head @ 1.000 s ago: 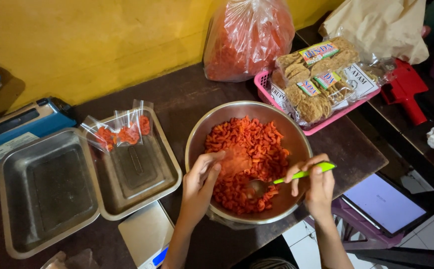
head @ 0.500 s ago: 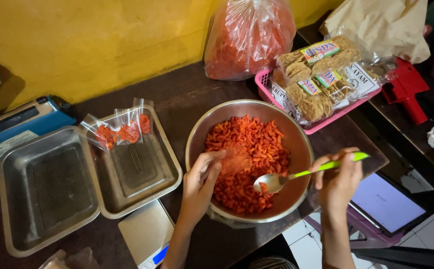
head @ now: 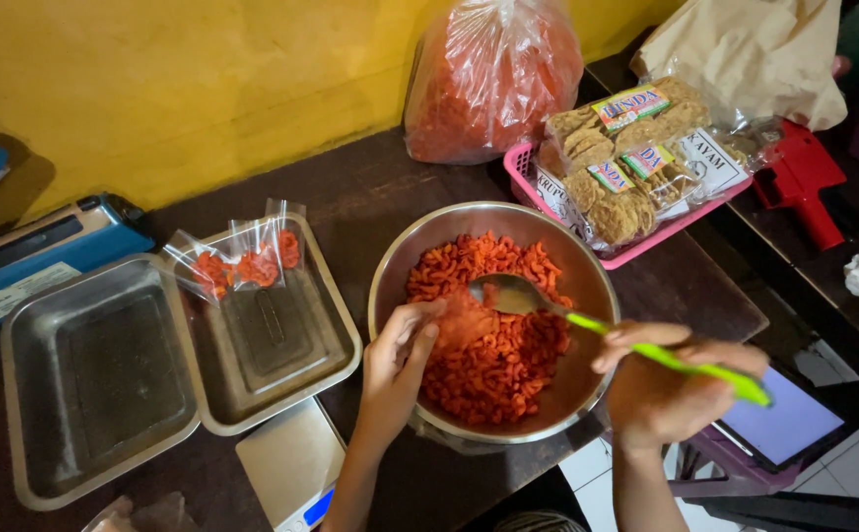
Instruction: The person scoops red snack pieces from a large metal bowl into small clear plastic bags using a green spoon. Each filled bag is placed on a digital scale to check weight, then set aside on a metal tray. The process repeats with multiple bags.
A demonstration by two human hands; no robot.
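A round steel bowl (head: 587, 286) holds orange curled snacks (head: 498, 369). My left hand (head: 400, 360) reaches over the bowl's near-left rim and pinches what looks like a small clear bag (head: 461, 323) partly filled with the snacks. My right hand (head: 671, 389) grips the green handle of a metal spoon (head: 513, 294), whose head hovers over the snacks just right of the bag's mouth.
Two steel trays (head: 94, 374) lie to the left; several small filled bags (head: 242, 261) rest on the nearer one's far rim. A scale (head: 286, 463) sits in front, a blue sealer (head: 35, 261) far left, a big snack bag (head: 493, 79) and pink basket (head: 646, 241) behind.
My right hand lifted the spoon out of the snacks at the bowl's right side and swung its head left and up toward the bag. The left hand stayed at the rim.
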